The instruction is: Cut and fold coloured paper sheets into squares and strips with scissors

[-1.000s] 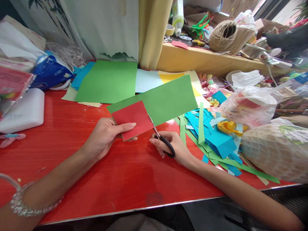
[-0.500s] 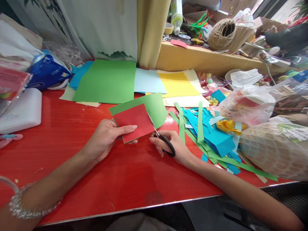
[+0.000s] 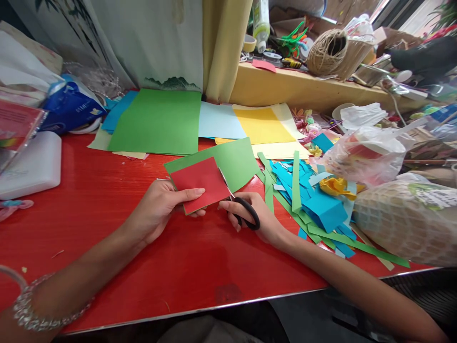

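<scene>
My left hand [image 3: 167, 202] pinches a red paper square [image 3: 198, 183] together with a larger piece of green paper [image 3: 232, 162] behind it, thumb on top and fingers underneath. Black-handled scissors [image 3: 252, 214] are in my right hand [image 3: 262, 216], fingers through the loops. Their blades lie along the right edge of the red square, over the green paper, with the tips pointing up and left. Part of the blades and of the fingers under the paper is hidden. Both papers are held above the red table [image 3: 143, 281].
Large green sheets [image 3: 157, 121], a light blue sheet [image 3: 219, 119] and a yellow sheet [image 3: 264, 124] lie at the back. Blue and green strips [image 3: 296, 186] pile up on the right beside a netted bag [image 3: 407, 219]. A white container [image 3: 32, 164] stands at left.
The scissors still lie at the red square's right edge, their handles slightly shifted. The green paper's free right part has swung a little outward to the right. My left hand has hardly moved.
</scene>
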A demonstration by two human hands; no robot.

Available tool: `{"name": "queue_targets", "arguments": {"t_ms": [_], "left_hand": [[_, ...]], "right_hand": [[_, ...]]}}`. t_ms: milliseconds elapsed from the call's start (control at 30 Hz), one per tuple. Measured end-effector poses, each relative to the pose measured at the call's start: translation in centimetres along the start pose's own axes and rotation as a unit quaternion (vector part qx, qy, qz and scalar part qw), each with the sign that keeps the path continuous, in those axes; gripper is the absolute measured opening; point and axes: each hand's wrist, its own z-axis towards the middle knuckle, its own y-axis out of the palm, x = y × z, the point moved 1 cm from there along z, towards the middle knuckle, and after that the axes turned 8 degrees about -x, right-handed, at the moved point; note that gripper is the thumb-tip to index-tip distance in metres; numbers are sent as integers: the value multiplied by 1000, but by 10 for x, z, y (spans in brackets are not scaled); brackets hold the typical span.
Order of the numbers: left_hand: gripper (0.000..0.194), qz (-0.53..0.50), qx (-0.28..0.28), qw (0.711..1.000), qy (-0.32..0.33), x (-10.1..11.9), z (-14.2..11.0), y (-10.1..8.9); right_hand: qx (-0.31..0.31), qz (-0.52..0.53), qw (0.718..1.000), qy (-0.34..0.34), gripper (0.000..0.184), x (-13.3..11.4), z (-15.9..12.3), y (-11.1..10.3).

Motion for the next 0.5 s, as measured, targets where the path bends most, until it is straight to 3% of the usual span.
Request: {"name": "queue_targets", "arguments": {"t_ms": [500], "left_hand": [[11,-3,5,1000,-9,-2,0,-1]], "right_hand": [[4,-10,1000,-19,23,3,0,1]]}}
